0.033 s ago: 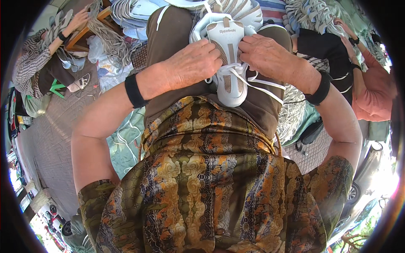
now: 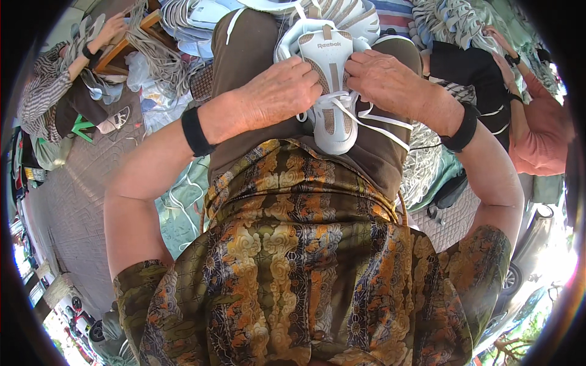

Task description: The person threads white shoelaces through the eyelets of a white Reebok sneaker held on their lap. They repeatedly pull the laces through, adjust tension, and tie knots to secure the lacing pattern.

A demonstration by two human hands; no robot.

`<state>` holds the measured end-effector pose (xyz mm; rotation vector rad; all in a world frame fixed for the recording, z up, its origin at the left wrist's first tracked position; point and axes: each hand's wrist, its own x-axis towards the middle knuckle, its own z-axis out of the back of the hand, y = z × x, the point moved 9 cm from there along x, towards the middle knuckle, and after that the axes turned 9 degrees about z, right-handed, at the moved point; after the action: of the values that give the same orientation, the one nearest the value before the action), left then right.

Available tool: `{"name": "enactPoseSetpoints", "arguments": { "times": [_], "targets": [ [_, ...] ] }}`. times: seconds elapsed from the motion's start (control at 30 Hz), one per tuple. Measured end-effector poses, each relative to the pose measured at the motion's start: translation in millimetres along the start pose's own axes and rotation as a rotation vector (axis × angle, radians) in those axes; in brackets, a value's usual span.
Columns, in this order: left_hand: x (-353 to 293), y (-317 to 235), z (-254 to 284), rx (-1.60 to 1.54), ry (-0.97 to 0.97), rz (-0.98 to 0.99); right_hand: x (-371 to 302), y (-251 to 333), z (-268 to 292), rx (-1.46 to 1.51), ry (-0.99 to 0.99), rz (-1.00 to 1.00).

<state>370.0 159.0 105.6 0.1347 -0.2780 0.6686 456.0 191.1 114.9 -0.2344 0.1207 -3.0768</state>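
Note:
A white shoe upper (image 2: 335,137) with beige panels lies across my brown-trousered lap, toe towards me and padded tongue (image 2: 326,41) standing up at the far end. My left hand (image 2: 282,86) is closed on its left side, fingers curled in at the eyelet edge. On the opposite edge my right hand (image 2: 390,82) grips the upper in the same way. White laces (image 2: 381,128) cross low over the tongue, near the toe, and their loose ends trail right over my thigh. The fingertips of both hands are hidden, so I cannot tell whether they also pinch lace.
More pale uppers (image 2: 349,19) are heaped just beyond my knees. Bundles of laces (image 2: 421,165) hang at my right thigh. One person (image 2: 46,100) sits at far left by a wooden frame (image 2: 116,58); another, in a pink top (image 2: 540,137), works at right beside stacked uppers (image 2: 455,21).

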Motion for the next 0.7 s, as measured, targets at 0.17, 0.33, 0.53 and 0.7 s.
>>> {"name": "enactPoseSetpoints", "arguments": {
  "times": [0.17, 0.33, 0.53, 0.7],
  "targets": [
    [3.3, 2.4, 1.9, -0.11, -0.053, 0.069, -1.0, 1.0, -2.1, -0.04, -0.034, 0.034],
    [13.9, 1.4, -8.2, -0.134, 0.085, 0.149, -7.2, -6.8, -3.3, 0.055, -0.024, -0.075],
    [4.2, -1.1, -9.6, -0.042, -0.13, 0.164, 14.4, -18.1, -47.3, 0.005, 0.376, -0.463],
    [22.9, 11.3, -15.3, -0.145, 0.105, 0.344, -5.2, -33.9, -45.6, 0.237, 0.328, -0.772]
  ]
}}
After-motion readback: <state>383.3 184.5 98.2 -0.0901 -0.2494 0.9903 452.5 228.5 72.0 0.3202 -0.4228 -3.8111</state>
